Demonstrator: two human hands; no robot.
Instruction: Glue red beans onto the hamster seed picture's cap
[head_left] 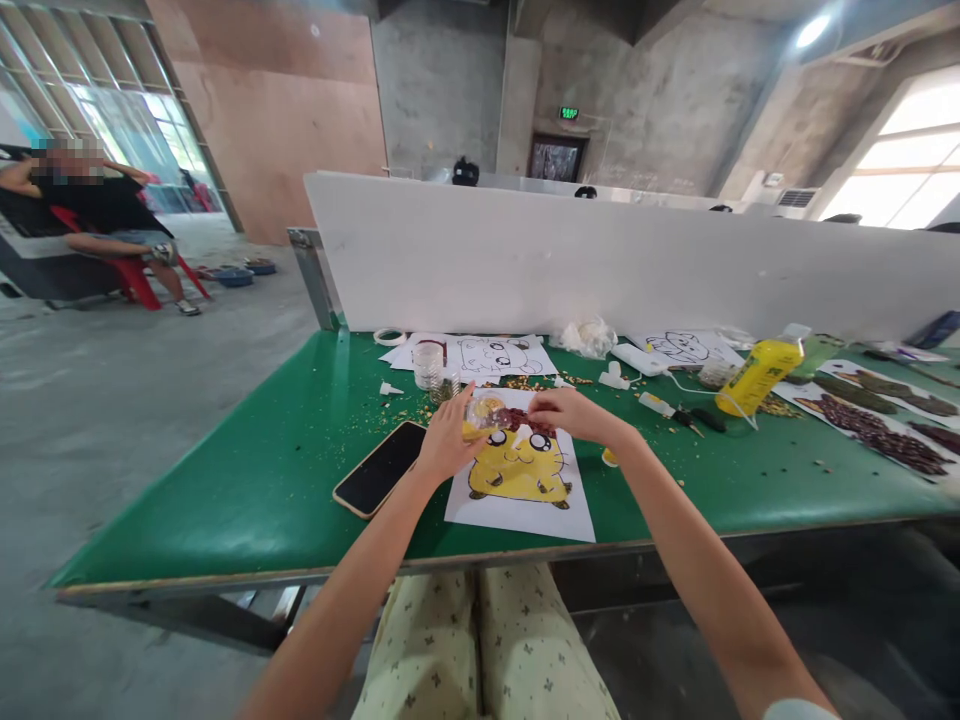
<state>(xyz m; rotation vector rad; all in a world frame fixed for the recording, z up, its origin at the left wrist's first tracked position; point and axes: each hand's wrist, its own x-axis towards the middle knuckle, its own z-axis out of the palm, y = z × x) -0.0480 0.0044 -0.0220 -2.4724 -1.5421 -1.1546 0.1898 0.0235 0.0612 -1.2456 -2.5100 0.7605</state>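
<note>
Here, two bare hands meet over a yellow animal picture (pixel 517 470) on the green worktop (pixel 217 500), near its front edge. The left hand (pixel 448 437) is clasped on a small clear tub (pixel 487 408), above the picture's left upper part. The right hand (pixel 571 413) has its fingertips drawn together at the reddish-brown patch (pixel 523 420) along the animal's head; whether they pinch anything is too small to tell. The two hands are near each other but apart.

Just left of the picture lies a dark-screened phone (pixel 381 468), set slantwise. Behind the left hand stand two clear jars (pixel 428 366), near some drawings on paper (pixel 499 355) and a roll of tape (pixel 389 337). Loose grains (pixel 529 382) are strewn behind the picture. Further right, a yellow bottle (pixel 759 378) lies tilted, near a picture covered in dark seeds (pixel 885 435). Away to the left, a person (pixel 101 205) sits on a red chair (pixel 139 283).
</note>
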